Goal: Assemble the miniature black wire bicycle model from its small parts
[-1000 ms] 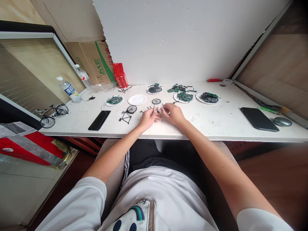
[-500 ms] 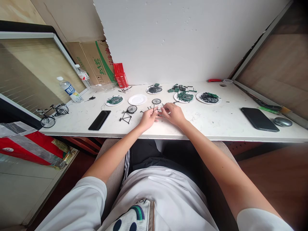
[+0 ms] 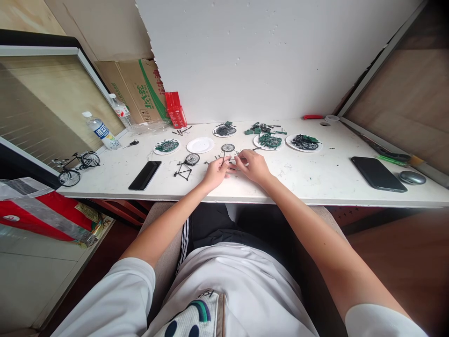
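Observation:
Near the front middle of the white table, my left hand (image 3: pixel 216 172) is closed on a thin dark model bicycle part (image 3: pixel 223 156) that sticks up between the fingers. Close against it, my right hand (image 3: pixel 254 165) is pinched, its fingertips meeting those of the left; what they grip is too small to make out. Just beyond the fingers lies a loose spoked wheel (image 3: pixel 228 147). Left of my hands a small dark bicycle frame (image 3: pixel 183 172) lies flat, with another wheel (image 3: pixel 192 159) touching its upper end.
Paper plates of green and black parts (image 3: pixel 167 146) stand along the back, beside a bare white plate (image 3: pixel 200 145). An assembled model bicycle (image 3: pixel 79 166) and a phone (image 3: pixel 145 175) are left; a black phone (image 3: pixel 379 174) and a mouse (image 3: pixel 412 177) are right. Bottles (image 3: pixel 101 130) lean back left.
Almost nothing differs. Both hands stay together in the same place, with only a very slight shift of the fingers.

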Demonstrator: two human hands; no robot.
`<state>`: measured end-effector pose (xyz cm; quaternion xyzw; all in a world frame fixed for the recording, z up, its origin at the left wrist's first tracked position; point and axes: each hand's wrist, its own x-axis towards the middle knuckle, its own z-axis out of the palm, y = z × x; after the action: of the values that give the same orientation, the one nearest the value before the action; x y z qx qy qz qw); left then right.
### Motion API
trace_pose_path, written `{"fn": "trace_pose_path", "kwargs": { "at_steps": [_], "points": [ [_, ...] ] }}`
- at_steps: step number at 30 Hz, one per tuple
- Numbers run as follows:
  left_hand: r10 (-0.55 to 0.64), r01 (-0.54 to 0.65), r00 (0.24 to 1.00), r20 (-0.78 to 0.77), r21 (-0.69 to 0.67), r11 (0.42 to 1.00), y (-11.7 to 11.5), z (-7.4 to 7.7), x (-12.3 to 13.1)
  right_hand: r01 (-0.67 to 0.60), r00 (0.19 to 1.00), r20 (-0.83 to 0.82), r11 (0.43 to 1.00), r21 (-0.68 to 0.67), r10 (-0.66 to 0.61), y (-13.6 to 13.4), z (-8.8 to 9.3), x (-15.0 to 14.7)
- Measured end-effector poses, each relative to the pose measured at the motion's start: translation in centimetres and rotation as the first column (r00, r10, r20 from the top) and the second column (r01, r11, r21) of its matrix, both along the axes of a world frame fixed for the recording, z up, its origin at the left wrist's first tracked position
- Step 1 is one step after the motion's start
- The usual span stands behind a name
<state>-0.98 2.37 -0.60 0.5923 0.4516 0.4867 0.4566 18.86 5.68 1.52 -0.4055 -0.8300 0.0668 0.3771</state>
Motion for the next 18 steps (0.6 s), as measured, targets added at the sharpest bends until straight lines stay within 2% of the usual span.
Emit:
{"fn": "trace_pose_path", "kwargs": {
  "at_steps": [18],
  "points": [
    [0.008, -0.008, 0.999, -0.054, -0.005, 1.0, -0.19, 0.47, 0.04, -0.006, 1.0, -0.011, 1.0, 0.003, 0.006, 0.16, -0.16, 0.01]
  ]
}}
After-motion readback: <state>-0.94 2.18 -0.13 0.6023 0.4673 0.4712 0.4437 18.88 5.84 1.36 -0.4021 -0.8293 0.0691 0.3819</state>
